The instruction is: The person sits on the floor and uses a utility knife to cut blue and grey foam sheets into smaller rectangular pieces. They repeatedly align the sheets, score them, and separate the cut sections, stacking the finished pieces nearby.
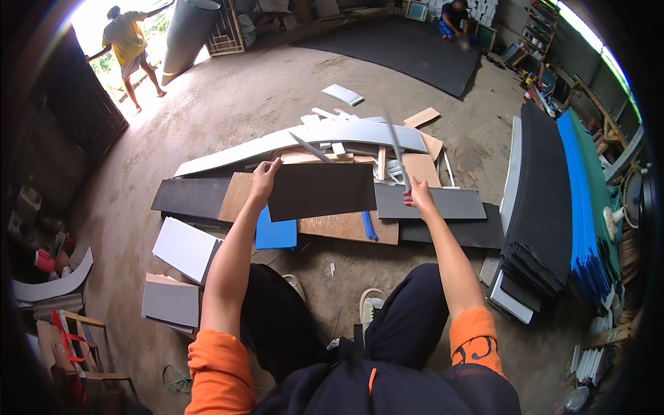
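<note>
My left hand [263,181] grips the upper left corner of a dark brown rectangular sheet [321,191] and holds it up over a pile of offcuts. My right hand [417,196] is closed on a thin grey strip [395,147] that points up and away from me. Under both hands lie a plywood board [349,227], a dark grey panel [443,204], a blue piece [275,235] and a long curved white panel [311,137]. My knees in dark trousers show below.
A stack of black, blue and green foam sheets [553,207] lies to the right. White and grey boards [181,249] rest on the floor at my left. A person [128,45] stands in the doorway at far left; another person [455,17] crouches on a black mat at the back.
</note>
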Motion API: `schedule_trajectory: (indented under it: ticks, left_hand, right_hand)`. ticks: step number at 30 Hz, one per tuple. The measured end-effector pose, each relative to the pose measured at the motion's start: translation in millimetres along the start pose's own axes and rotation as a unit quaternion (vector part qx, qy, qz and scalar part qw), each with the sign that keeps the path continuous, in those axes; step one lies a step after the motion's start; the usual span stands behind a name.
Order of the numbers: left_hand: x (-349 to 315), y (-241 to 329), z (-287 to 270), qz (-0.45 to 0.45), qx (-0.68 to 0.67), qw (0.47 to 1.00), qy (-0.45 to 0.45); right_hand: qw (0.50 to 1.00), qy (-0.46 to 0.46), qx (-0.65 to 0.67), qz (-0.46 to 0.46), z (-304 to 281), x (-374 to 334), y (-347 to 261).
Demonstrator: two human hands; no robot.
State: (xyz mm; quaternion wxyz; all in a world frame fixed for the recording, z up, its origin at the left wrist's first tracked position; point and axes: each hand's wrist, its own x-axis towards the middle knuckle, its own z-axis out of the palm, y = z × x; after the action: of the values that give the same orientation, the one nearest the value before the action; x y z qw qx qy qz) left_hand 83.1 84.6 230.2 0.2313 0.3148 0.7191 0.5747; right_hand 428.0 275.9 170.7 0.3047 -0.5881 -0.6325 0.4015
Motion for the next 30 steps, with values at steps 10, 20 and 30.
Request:
schedule_trajectory:
  ticks: [10,20,30]
  left_hand:
    - [-37,-12,-50,-0.217,-0.185,0.956,-0.067]
    - [-100,-20,-105,-0.211,-0.135,0.968,0.025]
    - [-282,-83,-200,-0.148,-0.164,0.883,0.414]
  right_hand:
    - [0.860,-0.501,0.057,0.076,97,-53,-76]
    - [0.813,-0.513,0.275,0.004,231,-118,-131]
    - [0.685,-0.712,0.075,-0.138,361,-292,-173]
